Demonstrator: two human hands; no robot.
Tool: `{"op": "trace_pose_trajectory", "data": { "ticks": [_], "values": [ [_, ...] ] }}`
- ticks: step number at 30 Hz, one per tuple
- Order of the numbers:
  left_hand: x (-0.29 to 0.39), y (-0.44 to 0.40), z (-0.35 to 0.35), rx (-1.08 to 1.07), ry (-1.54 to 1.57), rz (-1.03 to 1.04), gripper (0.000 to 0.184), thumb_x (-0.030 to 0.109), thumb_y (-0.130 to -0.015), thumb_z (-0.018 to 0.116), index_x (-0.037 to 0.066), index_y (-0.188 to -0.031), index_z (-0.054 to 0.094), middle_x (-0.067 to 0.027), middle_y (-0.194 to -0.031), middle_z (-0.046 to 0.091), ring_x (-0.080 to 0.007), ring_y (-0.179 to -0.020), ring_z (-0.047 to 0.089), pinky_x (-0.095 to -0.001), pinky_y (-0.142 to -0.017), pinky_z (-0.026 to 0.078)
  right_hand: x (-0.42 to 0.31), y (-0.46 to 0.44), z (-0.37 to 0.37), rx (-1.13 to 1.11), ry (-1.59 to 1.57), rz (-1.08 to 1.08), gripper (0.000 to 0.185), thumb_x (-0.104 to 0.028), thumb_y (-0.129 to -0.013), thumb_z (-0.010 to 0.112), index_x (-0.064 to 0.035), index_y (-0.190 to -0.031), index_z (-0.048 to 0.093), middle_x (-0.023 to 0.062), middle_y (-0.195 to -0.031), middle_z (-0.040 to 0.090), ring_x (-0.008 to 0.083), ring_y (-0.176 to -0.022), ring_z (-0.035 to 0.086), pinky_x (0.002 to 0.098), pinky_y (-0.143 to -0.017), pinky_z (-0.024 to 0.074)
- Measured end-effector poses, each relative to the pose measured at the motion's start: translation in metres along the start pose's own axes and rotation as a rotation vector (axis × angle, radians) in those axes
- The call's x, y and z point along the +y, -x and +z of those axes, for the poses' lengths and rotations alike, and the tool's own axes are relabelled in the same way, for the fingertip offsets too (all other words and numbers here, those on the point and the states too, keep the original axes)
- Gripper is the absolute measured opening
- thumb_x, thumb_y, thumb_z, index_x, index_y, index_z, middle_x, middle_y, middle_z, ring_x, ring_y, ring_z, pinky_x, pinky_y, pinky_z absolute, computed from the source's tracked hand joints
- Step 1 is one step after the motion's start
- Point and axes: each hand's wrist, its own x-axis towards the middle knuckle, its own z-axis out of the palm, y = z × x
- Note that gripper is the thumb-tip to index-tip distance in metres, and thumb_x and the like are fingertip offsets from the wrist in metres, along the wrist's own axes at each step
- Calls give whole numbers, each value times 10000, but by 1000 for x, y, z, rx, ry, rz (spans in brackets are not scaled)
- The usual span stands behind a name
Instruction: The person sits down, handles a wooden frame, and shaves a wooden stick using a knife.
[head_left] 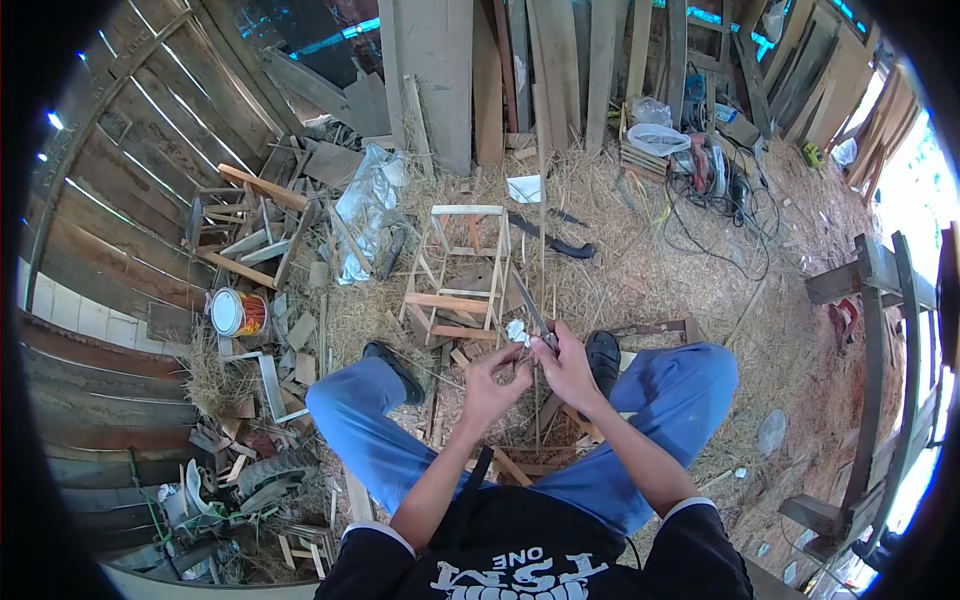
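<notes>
Holding a long, narrow grey metal blade (527, 296) that points forward, the right hand (566, 372) has its grip closed around the near end. The left hand (495, 388) is just beside it, thumb and forefinger curled close together; whether that grip has hold of anything cannot be told. A thin, pale, very long strip (542, 215) runs past the blade and between the hands. A small crumpled white piece (516, 331) shows just beyond the left fingertips. Farther forward, a pale wooden frame of slim bars (450, 301) stands on the straw-strewn floor (660, 280), with a dark tool with a curved handle (571, 248) lying near it. A round, white-lidded, red-and-yellow bucket (238, 313) sits to the left.
</notes>
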Motion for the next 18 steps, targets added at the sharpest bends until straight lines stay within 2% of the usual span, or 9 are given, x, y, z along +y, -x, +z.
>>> {"op": "trace_pose_trajectory", "data": {
  "ticks": [1, 4, 7, 10, 13, 14, 16, 18],
  "values": [
    [1, 0, -2, 1, 6, -13, 431, 135, -770, 719, -51, -1156, 680, -192, -1055, 727, -233, -966, 718, -334, -906, 544, -4, 1, -1, -7, 7, 9, 183, -152, -985, 596, 26, -1017, 565, 64, -772, 626, 122, -721, 594, 301, -653, 467],
    [-4, -1, -8, -19, -33, -3, 423, 139, -776, 718, -51, -1152, 683, -197, -1057, 726, -241, -975, 718, -332, -908, 545, 6, 3, -1, -29, 38, 5, 172, -168, -965, 594, -1, -986, 559, 108, -715, 610, 215, -624, 573, 370, -604, 445],
    [-5, 0, -10, -21, 14, -30, 414, 139, -782, 717, -56, -1145, 684, -203, -1064, 724, -242, -974, 719, -329, -910, 546, 9, 3, -1, -38, 8, -30, 179, -172, -963, 606, -1, -1011, 576, 91, -718, 618, 184, -613, 558, 356, -596, 439],
    [-6, -1, -11, 17, 52, -27, 386, 110, -805, 696, -52, -1155, 681, -190, -1048, 728, -207, -958, 715, -320, -896, 550, -9, 6, -9, -85, -55, 25, 181, -166, -959, 621, -6, -1037, 591, 61, -730, 616, 138, -645, 544, 336, -605, 439],
    [-24, -2, -22, 72, 164, -105, 348, 62, -845, 657, -50, -1174, 674, -155, -1035, 731, -173, -951, 701, -303, -877, 550, 13, 2, -15, 28, -105, 61, 175, -156, -956, 629, -8, -1044, 599, 41, -761, 614, 107, -668, 540, 309, -614, 442],
    [-31, -1, -31, 94, 208, -112, 341, 50, -855, 648, -50, -1181, 671, -143, -1032, 731, -166, -949, 697, -299, -875, 548, 17, -2, -25, 135, -52, -59, 148, -145, -964, 613, -18, -1040, 599, 20, -764, 599, 106, -652, 542, 293, -618, 451],
    [-45, 1, -54, 133, 295, -127, 329, 25, -875, 630, -50, -1194, 664, -120, -1025, 729, -152, -945, 689, -289, -872, 545, -3, -7, -53, 269, -270, 90, 153, -177, -984, 601, -40, -1054, 595, 5, -770, 593, 71, -593, 505, 254, -547, 417],
    [-50, 11, -61, 50, 216, -56, 315, 36, -900, 619, -59, -1198, 658, -120, -1086, 714, -153, -963, 682, -284, -873, 541, -12, -13, -74, 306, -389, 128, 166, -202, -994, 599, -50, -1061, 589, -4, -769, 584, 41, -573, 461, 231, -505, 376]
  ]
}}
